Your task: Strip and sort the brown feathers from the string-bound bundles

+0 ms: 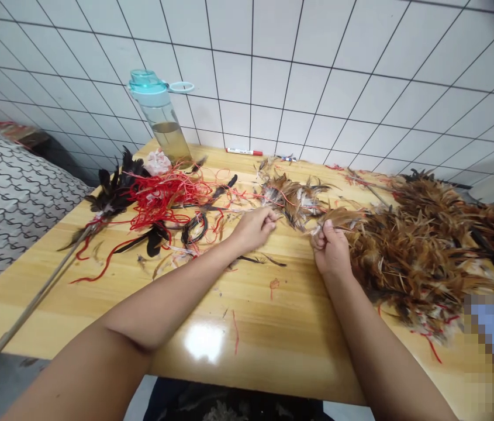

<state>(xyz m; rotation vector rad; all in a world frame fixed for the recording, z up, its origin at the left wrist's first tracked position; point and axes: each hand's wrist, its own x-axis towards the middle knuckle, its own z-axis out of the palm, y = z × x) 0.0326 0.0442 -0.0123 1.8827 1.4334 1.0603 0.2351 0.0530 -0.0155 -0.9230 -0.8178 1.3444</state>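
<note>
My right hand (332, 250) is closed, with thumb and fingers pinching a small bunch of brown feathers (344, 218) whose pale quill ends point left. To its left, my left hand (255, 230) hovers just over the table with its fingers curled together. What they hold, if anything, I cannot make out. Just beyond the hands lies a loose pile of brown feathers (294, 197). A tangle of red string (170, 193) spreads out left of my left hand, with strands trailing toward the feather pile.
Large brown feather bundles (422, 251) cover the right of the wooden table (273, 362). At left, a stick (40, 295) tipped with black feathers (113, 190) overhangs the edge. A water bottle (165, 126) and a red marker (244, 152) are near the tiled wall (273, 82).
</note>
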